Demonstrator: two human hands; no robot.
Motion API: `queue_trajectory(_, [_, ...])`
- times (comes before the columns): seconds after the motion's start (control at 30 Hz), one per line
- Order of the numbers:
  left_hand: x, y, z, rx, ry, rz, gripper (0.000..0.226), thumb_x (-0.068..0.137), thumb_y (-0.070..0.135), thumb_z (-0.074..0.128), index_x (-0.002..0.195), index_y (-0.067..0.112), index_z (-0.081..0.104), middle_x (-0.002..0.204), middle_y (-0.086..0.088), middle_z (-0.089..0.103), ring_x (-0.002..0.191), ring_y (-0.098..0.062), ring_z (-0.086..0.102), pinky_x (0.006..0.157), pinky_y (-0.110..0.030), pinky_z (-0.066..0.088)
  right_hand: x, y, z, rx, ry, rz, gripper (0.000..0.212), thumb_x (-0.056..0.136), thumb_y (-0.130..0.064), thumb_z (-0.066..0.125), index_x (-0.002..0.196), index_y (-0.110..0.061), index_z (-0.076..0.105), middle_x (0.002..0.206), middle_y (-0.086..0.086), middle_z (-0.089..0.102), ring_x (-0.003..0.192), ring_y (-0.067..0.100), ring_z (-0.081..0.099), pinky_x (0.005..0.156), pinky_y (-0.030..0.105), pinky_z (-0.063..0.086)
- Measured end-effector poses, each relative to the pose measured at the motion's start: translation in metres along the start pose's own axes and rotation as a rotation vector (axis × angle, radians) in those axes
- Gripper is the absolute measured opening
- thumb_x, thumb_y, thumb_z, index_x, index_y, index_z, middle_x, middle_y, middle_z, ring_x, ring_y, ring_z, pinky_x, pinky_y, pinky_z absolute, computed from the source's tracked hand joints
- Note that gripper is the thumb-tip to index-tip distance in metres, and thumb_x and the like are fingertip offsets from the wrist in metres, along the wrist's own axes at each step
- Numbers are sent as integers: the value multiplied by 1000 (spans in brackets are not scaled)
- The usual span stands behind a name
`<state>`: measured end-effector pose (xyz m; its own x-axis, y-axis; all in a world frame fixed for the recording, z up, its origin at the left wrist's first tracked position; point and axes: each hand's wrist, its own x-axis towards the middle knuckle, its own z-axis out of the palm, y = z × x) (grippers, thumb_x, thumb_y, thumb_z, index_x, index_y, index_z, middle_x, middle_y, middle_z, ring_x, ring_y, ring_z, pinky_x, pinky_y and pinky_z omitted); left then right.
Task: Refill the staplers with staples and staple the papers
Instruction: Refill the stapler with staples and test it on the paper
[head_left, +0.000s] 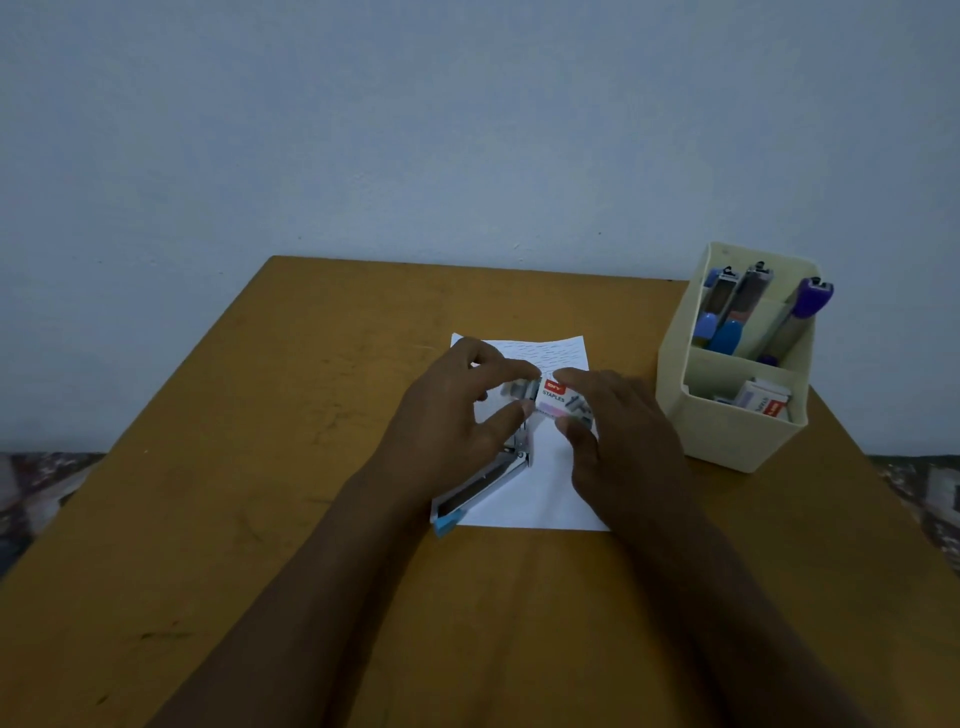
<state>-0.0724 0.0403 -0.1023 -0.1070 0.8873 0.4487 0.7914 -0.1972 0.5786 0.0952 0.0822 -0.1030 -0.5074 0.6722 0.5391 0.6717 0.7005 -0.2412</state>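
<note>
One open stapler (478, 491) with a light blue end lies on the left edge of a white sheet of paper (540, 483). Its top arm is swung away from the base so that the long metal channel faces up. Its far part is hidden under the left hand (457, 415). The paper lies flat near the middle of the brown wooden worktop (260, 467), with lines of writing on its far part.

Above the paper, the left hand's grip is a pinch: the forefinger above and the thumb below close on a grey insert (519, 388) that sticks out of the left end of a small staples box (553, 397). Whether that insert is a tray or the staples themselves cannot be told. The box has a red patch and the word STAPLES on its top. The right hand (618, 431) grips the box's right part the same way, forefinger along the far side and thumb on the near side, with the other fingers loosely curled behind.

Further right, near the worktop's right edge, stands a cream plastic organiser (727, 436). In its rear compartments, blue staplers (719, 317) stand upright on the left. A purple stapler (802, 306) leans out over the right wall. The lower front compartment holds more small staple boxes (763, 400), white with red.
</note>
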Motion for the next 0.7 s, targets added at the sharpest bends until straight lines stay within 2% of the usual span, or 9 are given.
queue_trajectory(0.07, [0,-1,2,49,-2,-3,33,86,31,67,119,32,64,117,6,57,93,-1,46,69,-11,36,0,1,1,19,31,-5,55,54,1,87,105,1,65,101,20,68,90,40,65,72,49,53])
queue_trajectory(0.17, [-2,-2,4,114,-4,15,34,86,32,66,120,30,63,121,5,56,101,-1,42,74,-18,42,0,2,1,60,21,19,56,60,-1,84,112,-1,63,106,18,67,95,38,63,76,46,52])
queue_trajectory(0.37, [-3,1,2,183,1,52,36,84,42,55,113,27,69,118,3,59,107,-10,48,77,-25,44,-4,5,0,72,7,22,59,55,0,85,110,-2,64,103,17,68,91,35,64,72,45,54])
queue_trajectory(0.47, [-4,0,3,140,5,47,33,84,42,56,108,24,70,114,4,60,103,-9,49,72,-24,45,-5,6,1,46,10,-10,58,52,-1,87,106,-3,65,99,16,69,87,34,65,70,44,55])
queue_trajectory(0.6, [-3,-1,6,96,-2,38,25,82,36,60,99,20,69,108,5,61,96,-2,44,74,-17,39,-5,4,2,2,17,-34,61,46,-3,90,102,-4,66,96,14,70,84,33,66,69,41,55])
queue_trajectory(0.7, [-3,0,5,68,-7,25,21,80,35,61,94,21,66,105,6,61,93,-3,45,70,-17,38,-6,3,2,-9,19,-47,62,43,-3,91,100,-4,67,94,13,71,82,32,66,69,40,55])
